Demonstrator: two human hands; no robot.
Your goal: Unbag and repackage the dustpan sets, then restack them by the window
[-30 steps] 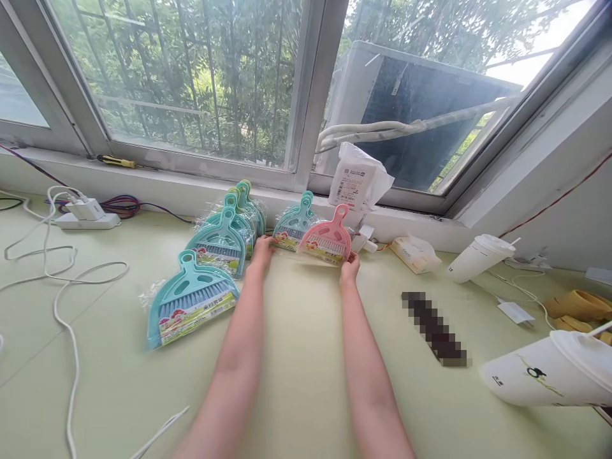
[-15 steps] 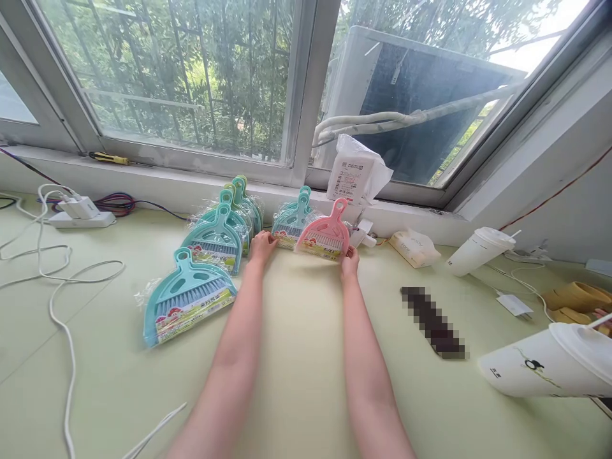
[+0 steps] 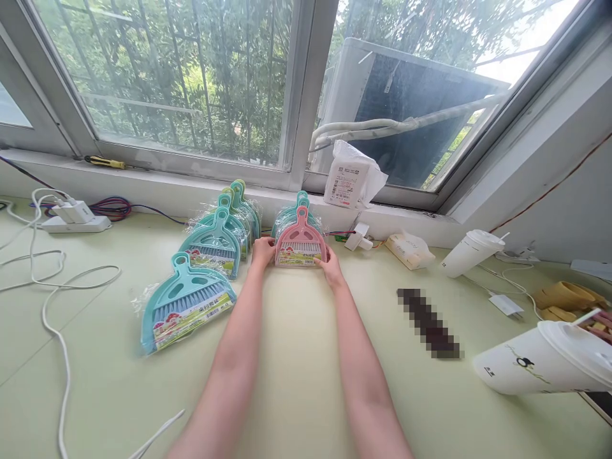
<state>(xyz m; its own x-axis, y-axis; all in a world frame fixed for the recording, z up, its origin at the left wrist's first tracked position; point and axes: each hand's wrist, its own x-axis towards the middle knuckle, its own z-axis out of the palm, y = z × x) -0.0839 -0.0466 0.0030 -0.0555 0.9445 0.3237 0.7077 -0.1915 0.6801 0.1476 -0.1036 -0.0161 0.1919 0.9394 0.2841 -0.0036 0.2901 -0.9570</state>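
A pink packaged dustpan-and-brush set (image 3: 300, 243) stands on top of a teal set (image 3: 289, 213) near the window sill. My left hand (image 3: 262, 250) grips its left edge and my right hand (image 3: 327, 264) grips its right edge, fingers curled on the wrapper. To the left, a row of several teal sets (image 3: 217, 241) leans back toward the sill. Another teal set (image 3: 185, 304) lies apart at the front left.
White cables (image 3: 48, 280) and a power strip (image 3: 71, 223) lie at the left. On the right are a tissue pack (image 3: 410, 250), a tipped white cup (image 3: 467, 253), a large cup on its side (image 3: 540, 360) and a blurred dark bar (image 3: 428, 322). A white bag (image 3: 351, 178) sits on the sill.
Both hands slid the pink set left onto the teal set behind it. My right hand moved left with it; the view shifted slightly.
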